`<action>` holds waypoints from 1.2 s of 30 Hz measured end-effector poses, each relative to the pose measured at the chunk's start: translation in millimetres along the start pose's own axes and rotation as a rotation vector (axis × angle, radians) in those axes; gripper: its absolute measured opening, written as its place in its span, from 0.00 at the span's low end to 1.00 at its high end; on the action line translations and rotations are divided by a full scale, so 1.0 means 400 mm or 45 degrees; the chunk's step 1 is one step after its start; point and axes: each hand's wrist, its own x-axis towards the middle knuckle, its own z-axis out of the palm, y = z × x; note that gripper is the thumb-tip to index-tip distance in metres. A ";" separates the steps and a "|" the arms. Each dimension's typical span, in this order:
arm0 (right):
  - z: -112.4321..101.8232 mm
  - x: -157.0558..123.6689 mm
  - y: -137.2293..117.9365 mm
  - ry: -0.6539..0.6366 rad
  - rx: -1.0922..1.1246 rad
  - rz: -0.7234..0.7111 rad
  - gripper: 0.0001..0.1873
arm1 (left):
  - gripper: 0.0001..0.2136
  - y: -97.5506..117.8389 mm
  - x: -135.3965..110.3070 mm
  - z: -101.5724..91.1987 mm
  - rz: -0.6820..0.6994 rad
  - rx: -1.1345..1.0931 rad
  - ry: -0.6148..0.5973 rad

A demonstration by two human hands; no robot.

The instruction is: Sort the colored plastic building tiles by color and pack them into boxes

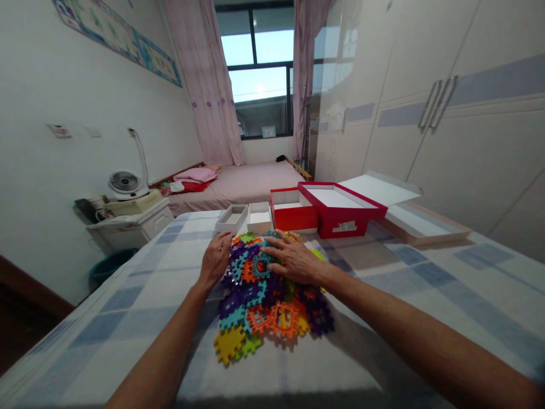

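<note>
A heap of colourful plastic interlocking pieces with toothed edges (259, 292) lies on the checked cloth in front of me. Purple, turquoise, orange, yellow and green ones overlap in it. At the heap's far left edge, my left hand (216, 258) rests against the pieces, its fingers stretched forward and slightly bent, with nothing visibly held. My right hand (296, 258) lies palm down over the heap's far right part, fingers spread. Its fingertips are beside a turquoise square frame piece (261, 266). Closest to me lies a yellow toothed piece (230, 344). My right palm hides some pieces.
Behind the heap stand a small grey box (232, 226), a small white box (259, 227), an orange-red box (294, 218) and a larger crimson box (347, 221). A shallow box (426, 236) is at the right. A bed (255, 179) stands beyond the table.
</note>
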 end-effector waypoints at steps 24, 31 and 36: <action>0.068 -0.166 0.173 0.317 0.644 0.771 0.31 | 0.27 -0.078 -0.006 0.087 -0.162 -0.091 -0.279; 0.041 -0.170 0.172 0.202 0.722 0.708 0.28 | 0.31 -0.061 -0.021 0.068 -0.137 -0.386 -0.381; 0.000 -0.187 0.199 0.259 0.518 0.787 0.21 | 0.32 -0.079 -0.013 0.069 -0.119 -0.315 -0.322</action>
